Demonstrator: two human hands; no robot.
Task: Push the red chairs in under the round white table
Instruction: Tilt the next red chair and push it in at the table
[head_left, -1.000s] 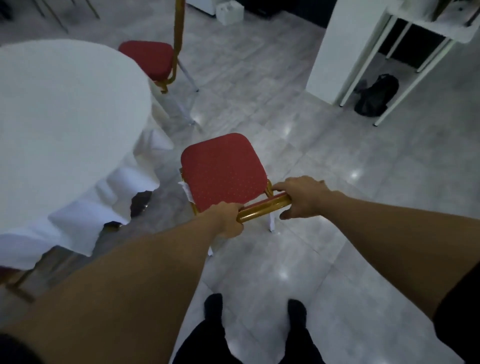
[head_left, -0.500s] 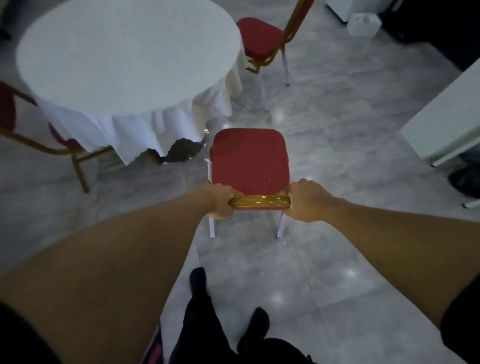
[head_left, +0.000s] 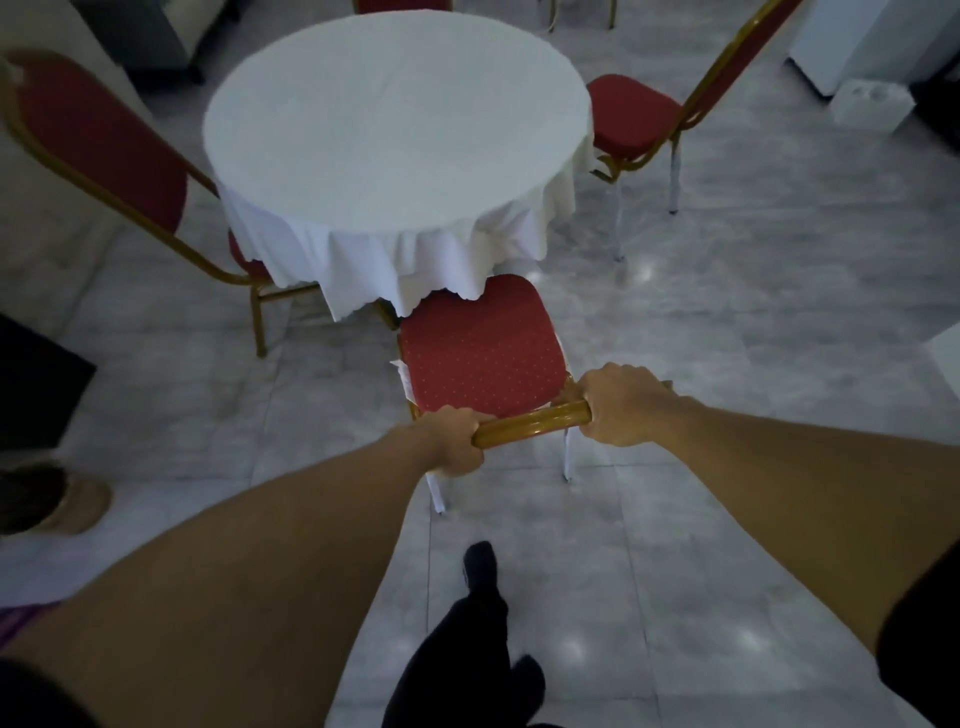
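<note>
Both hands, the left grip (head_left: 453, 439) and right grip (head_left: 621, 405), are clenched around the gold metal top rail (head_left: 530, 425) of a red padded chair (head_left: 480, 348). Just ahead of them, its seat front seems tucked beneath the white draped cloth (head_left: 415, 270) of the round worktop (head_left: 395, 119). Two more red chairs (head_left: 98, 150) (head_left: 631, 117) flank it on the grey tiled floor (head_left: 727, 322).

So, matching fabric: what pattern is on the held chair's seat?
Red with small pale dots, on the seat; head view.
</note>
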